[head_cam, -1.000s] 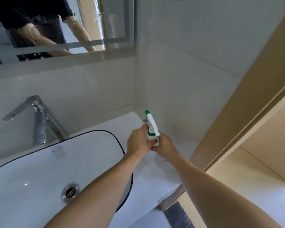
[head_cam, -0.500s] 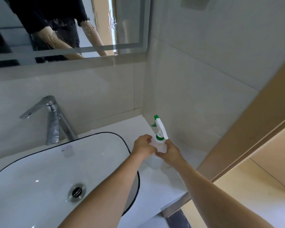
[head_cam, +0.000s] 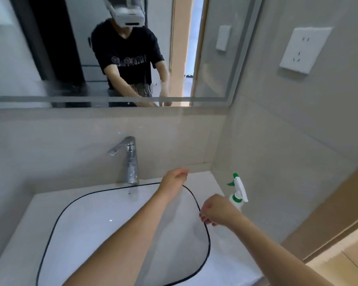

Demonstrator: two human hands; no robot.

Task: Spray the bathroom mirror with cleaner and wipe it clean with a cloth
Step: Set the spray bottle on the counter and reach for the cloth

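The mirror (head_cam: 74, 48) fills the upper left and reflects a person in a black shirt. A white spray bottle (head_cam: 238, 193) with a green nozzle and collar stands upright on the white counter (head_cam: 232, 254) in the right back corner. My right hand (head_cam: 215, 211) hovers just left of the bottle with its fingers loosely curled downward, holding nothing. My left hand (head_cam: 174, 180) hangs over the back right rim of the sink, fingers loosely curled and empty. No cloth is in view.
A white sink (head_cam: 103, 230) with a thin black rim takes up most of the counter, and a chrome faucet (head_cam: 130, 162) stands behind it. A tiled wall with a white socket (head_cam: 300, 50) rises on the right. A wooden door frame (head_cam: 339, 219) borders the counter's right side.
Both hands have let go of the spray bottle, which now stands alone on the counter. My left hand moved left toward the faucet. The view has tilted up onto the mirror.
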